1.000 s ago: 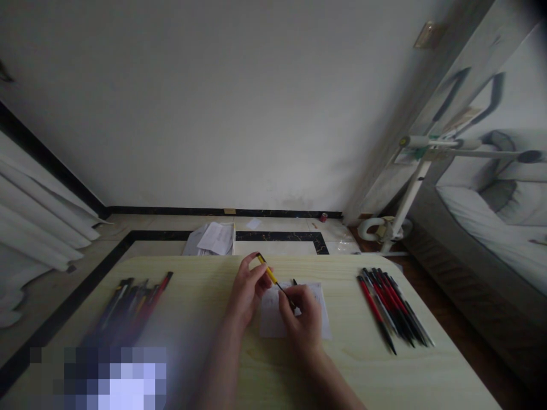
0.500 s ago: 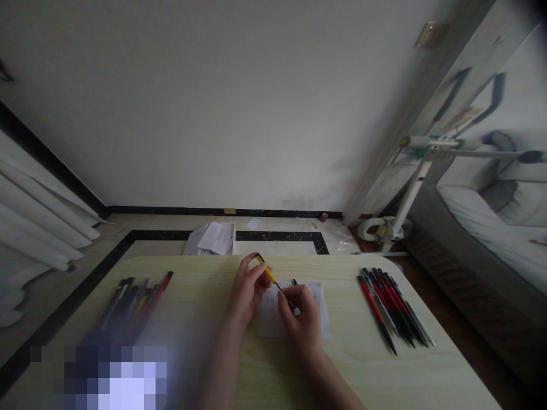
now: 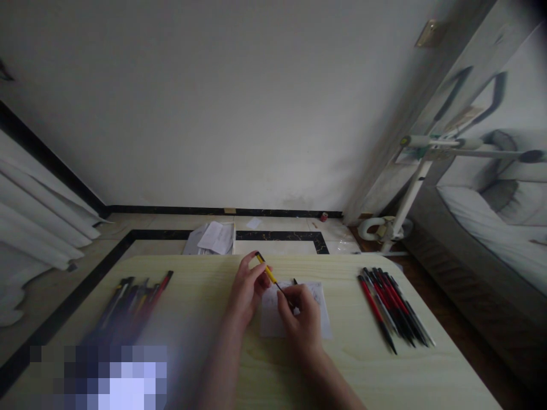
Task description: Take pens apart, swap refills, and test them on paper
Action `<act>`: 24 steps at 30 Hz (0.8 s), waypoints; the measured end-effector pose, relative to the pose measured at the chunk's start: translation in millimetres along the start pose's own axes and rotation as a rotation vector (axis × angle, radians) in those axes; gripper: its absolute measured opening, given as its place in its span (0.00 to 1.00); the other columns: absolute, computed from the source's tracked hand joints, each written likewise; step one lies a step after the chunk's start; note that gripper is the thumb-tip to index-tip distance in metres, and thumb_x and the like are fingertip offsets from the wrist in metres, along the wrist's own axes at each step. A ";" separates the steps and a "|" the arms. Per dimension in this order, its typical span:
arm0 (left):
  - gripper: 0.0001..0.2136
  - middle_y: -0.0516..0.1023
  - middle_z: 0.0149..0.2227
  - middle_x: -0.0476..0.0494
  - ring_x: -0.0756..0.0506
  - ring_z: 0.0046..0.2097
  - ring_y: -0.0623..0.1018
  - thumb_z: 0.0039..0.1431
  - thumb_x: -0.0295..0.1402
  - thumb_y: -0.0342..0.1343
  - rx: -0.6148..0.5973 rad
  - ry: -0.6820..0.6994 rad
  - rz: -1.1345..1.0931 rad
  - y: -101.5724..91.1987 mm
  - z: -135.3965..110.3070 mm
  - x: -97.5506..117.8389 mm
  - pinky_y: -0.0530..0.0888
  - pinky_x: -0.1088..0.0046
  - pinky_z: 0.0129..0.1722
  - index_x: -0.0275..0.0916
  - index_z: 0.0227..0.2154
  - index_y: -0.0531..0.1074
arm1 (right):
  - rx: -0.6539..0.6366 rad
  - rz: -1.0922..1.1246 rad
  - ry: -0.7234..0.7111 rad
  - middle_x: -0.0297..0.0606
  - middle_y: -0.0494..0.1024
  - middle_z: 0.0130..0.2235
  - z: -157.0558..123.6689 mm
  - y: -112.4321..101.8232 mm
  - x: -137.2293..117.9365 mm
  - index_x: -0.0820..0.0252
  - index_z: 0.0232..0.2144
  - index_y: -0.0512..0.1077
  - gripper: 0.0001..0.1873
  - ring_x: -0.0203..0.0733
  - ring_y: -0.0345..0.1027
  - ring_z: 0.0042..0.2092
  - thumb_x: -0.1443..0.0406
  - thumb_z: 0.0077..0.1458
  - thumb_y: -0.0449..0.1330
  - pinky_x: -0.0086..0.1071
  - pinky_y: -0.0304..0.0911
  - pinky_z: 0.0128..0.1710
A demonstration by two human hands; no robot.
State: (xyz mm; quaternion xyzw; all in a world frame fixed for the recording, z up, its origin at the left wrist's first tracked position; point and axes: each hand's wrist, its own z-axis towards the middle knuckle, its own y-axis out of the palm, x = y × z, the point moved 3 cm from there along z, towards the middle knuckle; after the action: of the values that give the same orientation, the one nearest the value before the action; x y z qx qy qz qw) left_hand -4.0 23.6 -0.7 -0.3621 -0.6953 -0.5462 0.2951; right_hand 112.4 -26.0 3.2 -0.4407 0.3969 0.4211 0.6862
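Observation:
A yellow and black pen point(image 3: 266, 269) slants between my two hands, above the table. My left hand point(image 3: 248, 285) is closed on its yellow upper part, with a fingertip at the black top end. Lower down, my right hand point(image 3: 301, 310) pinches the dark lower part, and the fingers hide some of it. Beneath the right hand lies a white sheet of paper point(image 3: 273, 324) with scribbled marks. A small dark tip point(image 3: 294, 281) shows just behind the right hand, at the paper's far edge; what it belongs to is hidden.
Several red, black and clear pens point(image 3: 387, 307) lie side by side on the table's right. More pens point(image 3: 128, 302) lie on the left, partly blurred. Beyond the wooden table point(image 3: 192, 267), papers point(image 3: 216, 238) rest on the floor. White exercise equipment point(image 3: 410, 199) stands at right.

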 end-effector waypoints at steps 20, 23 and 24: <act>0.27 0.74 0.28 0.46 0.54 0.24 0.69 0.48 0.30 0.58 0.027 -0.010 -0.067 -1.9 1.9 -1.7 0.67 0.80 0.25 0.44 0.52 0.57 | -0.008 -0.005 0.000 0.31 0.67 0.21 -0.5 0.3 -0.4 0.61 0.25 0.65 0.04 0.32 0.57 0.22 0.66 0.49 0.56 0.25 0.55 0.21; 0.27 0.74 0.28 0.46 0.55 0.24 0.69 0.48 0.31 0.58 0.026 -0.005 -0.059 -2.0 1.9 -1.7 0.67 0.80 0.25 0.44 0.52 0.58 | -0.001 -0.008 0.006 0.31 0.67 0.21 -0.7 0.4 0.1 0.61 0.24 0.65 0.04 0.33 0.57 0.22 0.66 0.49 0.56 0.26 0.55 0.21; 0.26 0.74 0.28 0.46 0.55 0.24 0.69 0.48 0.31 0.58 0.025 -0.007 -0.053 -2.1 2.0 -1.8 0.67 0.80 0.25 0.44 0.51 0.59 | -0.001 -0.008 0.007 0.31 0.67 0.21 -0.8 0.4 0.2 0.61 0.24 0.65 0.04 0.32 0.57 0.22 0.66 0.49 0.56 0.26 0.55 0.21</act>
State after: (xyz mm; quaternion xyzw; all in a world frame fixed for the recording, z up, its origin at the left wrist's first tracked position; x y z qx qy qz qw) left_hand -4.7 24.9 -3.8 -0.3419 -0.7124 -0.5437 0.2826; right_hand 111.9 -26.6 2.6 -0.4439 0.3973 0.4172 0.6863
